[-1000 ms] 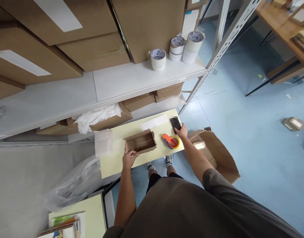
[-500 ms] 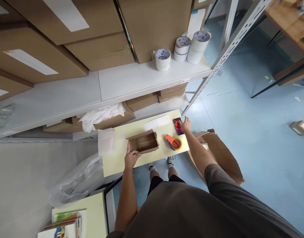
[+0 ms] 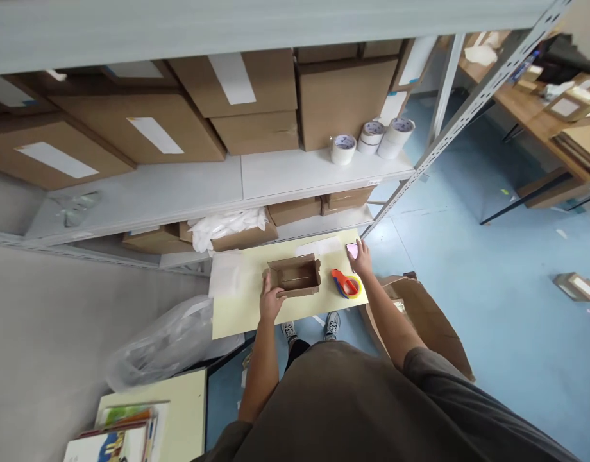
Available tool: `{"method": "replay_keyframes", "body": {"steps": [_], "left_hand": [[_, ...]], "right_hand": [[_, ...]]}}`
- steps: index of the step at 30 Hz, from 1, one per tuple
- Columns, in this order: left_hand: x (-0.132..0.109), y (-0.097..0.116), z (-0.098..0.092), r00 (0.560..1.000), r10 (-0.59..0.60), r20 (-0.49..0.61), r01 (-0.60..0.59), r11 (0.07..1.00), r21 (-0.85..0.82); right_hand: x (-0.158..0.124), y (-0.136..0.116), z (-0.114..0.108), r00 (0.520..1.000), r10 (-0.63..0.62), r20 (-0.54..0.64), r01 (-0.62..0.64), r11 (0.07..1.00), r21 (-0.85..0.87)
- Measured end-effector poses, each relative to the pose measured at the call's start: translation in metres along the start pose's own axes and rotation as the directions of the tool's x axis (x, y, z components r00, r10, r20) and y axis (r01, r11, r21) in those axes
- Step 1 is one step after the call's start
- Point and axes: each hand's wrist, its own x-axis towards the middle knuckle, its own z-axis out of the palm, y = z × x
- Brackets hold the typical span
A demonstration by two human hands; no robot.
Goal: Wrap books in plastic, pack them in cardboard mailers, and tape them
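A small cardboard box (image 3: 297, 282) with its top open sits on the pale yellow table (image 3: 247, 319). My left hand (image 3: 270, 301) grips its near left corner, fingers along the wall. At the table's right end lies a phone (image 3: 352, 249) with a pale, lit screen. My right hand (image 3: 362, 260) rests over the phone's right side, fingers apart and touching it; part of the phone is hidden beneath. Just in front of that hand is an orange tape dispenser (image 3: 344, 281) with a yellow-and-blue ring. A white paper sheet (image 3: 319, 246) lies behind the box.
White tape rolls (image 3: 344, 149) and large cartons (image 3: 345, 96) stand on the grey shelf (image 3: 285, 173). A big open carton (image 3: 432, 321) is on the floor at right. Clear plastic wrap (image 3: 155, 346) hangs at left, near stacked books (image 3: 117, 443). White wrapping sheets (image 3: 225, 274) lie at the table's left.
The phone screen has gone from a dark red picture to pale. My view has tilted up, showing more shelf. My left hand stays on the box, and my right hand stays at the phone.
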Motion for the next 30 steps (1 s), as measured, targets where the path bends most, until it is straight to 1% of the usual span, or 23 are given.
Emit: {"method": "replay_keyframes", "body": {"steps": [4,8,10,12,15,18,22,26,28,30], "left_hand": [[-0.003,0.003,-0.004,0.998,0.056,-0.014,-0.056,0.998,0.028],[-0.010,0.003,-0.015,0.997,0.071,-0.032,-0.071,0.997,0.003],[-0.013,0.002,-0.023,0.995,0.073,-0.069,-0.076,0.996,-0.045],[-0.014,-0.002,-0.035,0.991,0.061,-0.118,-0.075,0.990,-0.118],[-0.011,-0.016,-0.056,0.988,0.003,-0.157,-0.037,0.976,-0.215],[-0.005,-0.044,-0.076,0.981,-0.099,-0.164,0.049,0.959,-0.280],[0.002,-0.097,-0.095,0.962,-0.223,-0.157,0.165,0.934,-0.318],[0.013,-0.153,-0.110,0.940,-0.315,-0.134,0.262,0.914,-0.311],[0.024,-0.178,-0.118,0.925,-0.367,-0.098,0.322,0.895,-0.308],[0.039,-0.200,-0.125,0.906,-0.422,-0.039,0.392,0.869,-0.301]], "right_hand": [[-0.025,-0.051,0.006,0.990,-0.137,-0.008,0.138,0.990,0.002],[-0.049,-0.106,0.005,0.973,-0.231,-0.029,0.231,0.973,0.016],[-0.058,-0.131,0.003,0.966,-0.257,-0.021,0.258,0.966,0.015],[-0.064,-0.156,0.002,0.962,-0.274,0.014,0.273,0.962,0.008],[-0.069,-0.194,0.008,0.951,-0.297,0.084,0.298,0.955,0.004],[-0.072,-0.233,0.023,0.938,-0.315,0.146,0.318,0.948,0.001],[-0.079,-0.287,0.054,0.900,-0.369,0.232,0.374,0.927,0.022],[-0.093,-0.341,0.098,0.849,-0.429,0.309,0.425,0.901,0.085],[-0.100,-0.365,0.124,0.818,-0.424,0.390,0.417,0.903,0.107],[-0.106,-0.384,0.152,0.775,-0.378,0.507,0.376,0.920,0.111]]}}
